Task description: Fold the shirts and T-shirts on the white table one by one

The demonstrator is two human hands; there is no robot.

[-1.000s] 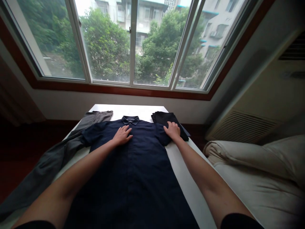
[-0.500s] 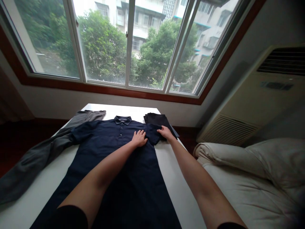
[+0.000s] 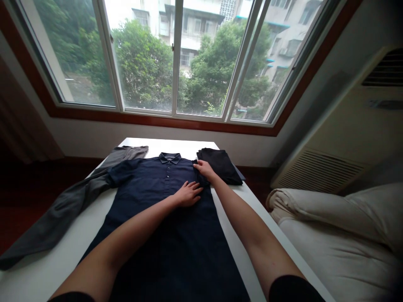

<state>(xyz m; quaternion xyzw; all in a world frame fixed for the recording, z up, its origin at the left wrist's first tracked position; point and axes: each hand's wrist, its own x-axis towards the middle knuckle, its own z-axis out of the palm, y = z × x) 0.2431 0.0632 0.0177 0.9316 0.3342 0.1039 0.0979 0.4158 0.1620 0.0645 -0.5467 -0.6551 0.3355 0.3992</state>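
Observation:
A dark navy short-sleeved shirt (image 3: 157, 209) lies flat, front up, on a white table (image 3: 47, 268), collar toward the window. My left hand (image 3: 188, 194) rests flat on the shirt's right chest, fingers stretched out. My right hand (image 3: 204, 168) is at the shirt's right shoulder and pinches the right sleeve, which is folded in over the body. The shirt's left sleeve still lies spread out.
Grey trousers (image 3: 63, 205) stretch along the table's left side and hang off it. A folded black garment (image 3: 222, 164) sits at the far right corner. A cream sofa (image 3: 340, 235) stands right of the table, with an air-conditioner unit (image 3: 352, 138) behind it and a wide window ahead.
My left hand slid from mid-chest to the shirt's right side. My right hand moved inward from the table edge, bringing the right sleeve over the shirt body.

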